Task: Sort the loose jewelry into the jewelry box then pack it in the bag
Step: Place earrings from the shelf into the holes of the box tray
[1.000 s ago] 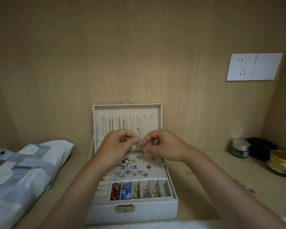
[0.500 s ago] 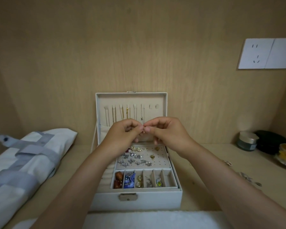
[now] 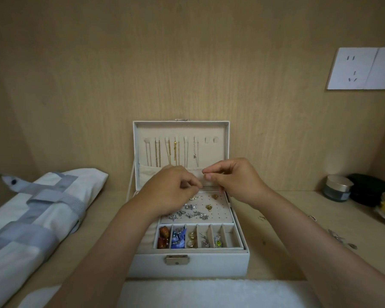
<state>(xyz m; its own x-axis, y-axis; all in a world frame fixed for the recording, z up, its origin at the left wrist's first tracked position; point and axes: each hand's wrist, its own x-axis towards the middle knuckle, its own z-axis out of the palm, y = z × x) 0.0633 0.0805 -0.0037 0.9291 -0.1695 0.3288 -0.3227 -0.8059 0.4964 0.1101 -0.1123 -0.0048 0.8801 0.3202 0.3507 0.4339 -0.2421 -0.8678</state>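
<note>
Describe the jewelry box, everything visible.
White jewelry box, leather-like, metal clasp in front, sits on the wooden shelf. Lid stands open upright, chains hanging inside. Beige tray: perforated stud panel with earrings, six front slots, rightmost empty. Left hand and right hand, pinching a small metal piece, hover above; contact unclear.

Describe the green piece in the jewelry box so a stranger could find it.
Start at the open white box in the middle. In its front row of slots, the green piece lies fifth from the left. Only it is green; the slot to its right is empty.

Bag [image 3: 31, 210] left of jewelry box [image 3: 187, 261]
</note>
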